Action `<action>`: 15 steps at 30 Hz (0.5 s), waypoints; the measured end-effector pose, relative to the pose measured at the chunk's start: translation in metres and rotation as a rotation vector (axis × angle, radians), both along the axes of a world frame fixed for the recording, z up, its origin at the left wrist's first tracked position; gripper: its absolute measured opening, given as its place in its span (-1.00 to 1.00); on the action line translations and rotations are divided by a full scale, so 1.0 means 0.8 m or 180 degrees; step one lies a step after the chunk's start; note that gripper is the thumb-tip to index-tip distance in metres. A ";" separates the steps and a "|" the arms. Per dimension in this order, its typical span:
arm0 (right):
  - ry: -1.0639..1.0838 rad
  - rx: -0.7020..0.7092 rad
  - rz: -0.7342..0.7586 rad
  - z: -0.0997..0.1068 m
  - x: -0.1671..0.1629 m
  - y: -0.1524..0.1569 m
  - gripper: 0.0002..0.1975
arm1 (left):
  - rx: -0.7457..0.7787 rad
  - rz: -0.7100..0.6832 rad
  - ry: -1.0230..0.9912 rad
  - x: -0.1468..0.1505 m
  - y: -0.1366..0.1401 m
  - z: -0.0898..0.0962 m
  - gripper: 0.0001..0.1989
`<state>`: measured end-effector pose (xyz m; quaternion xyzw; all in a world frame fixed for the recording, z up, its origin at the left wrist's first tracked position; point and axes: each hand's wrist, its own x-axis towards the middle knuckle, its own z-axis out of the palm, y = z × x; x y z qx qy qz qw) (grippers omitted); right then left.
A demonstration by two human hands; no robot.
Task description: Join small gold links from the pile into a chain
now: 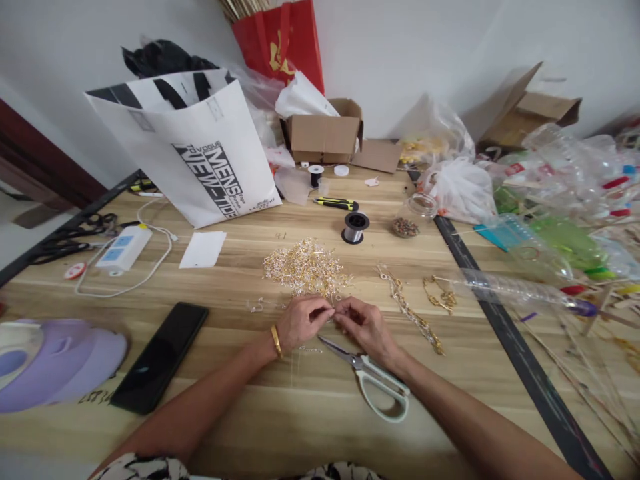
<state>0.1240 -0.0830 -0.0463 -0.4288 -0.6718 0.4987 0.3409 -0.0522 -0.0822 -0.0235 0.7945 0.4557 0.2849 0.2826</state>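
My left hand, with a gold bangle at its wrist, has its thumb and fingers pinched together. Fingertip to fingertip with it, my right hand is pinched too. What they hold between them is too small to make out. Just beyond the hands lies a pile of small gold and silvery beads. Scissors with pale handles rest below my right hand, blades pointing left. A short chain lies beneath my hands, and gold chains are to the right.
A spool of wire, a utility knife and a jar of beads stand behind the pile. At left are a phone, a power strip and a white paper bag. Plastic bottles crowd the right.
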 end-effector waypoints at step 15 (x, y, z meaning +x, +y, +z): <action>-0.0105 0.0190 -0.0182 0.002 0.005 0.005 -0.84 | 0.0052 -0.0639 0.0711 -0.028 0.018 0.007 -0.91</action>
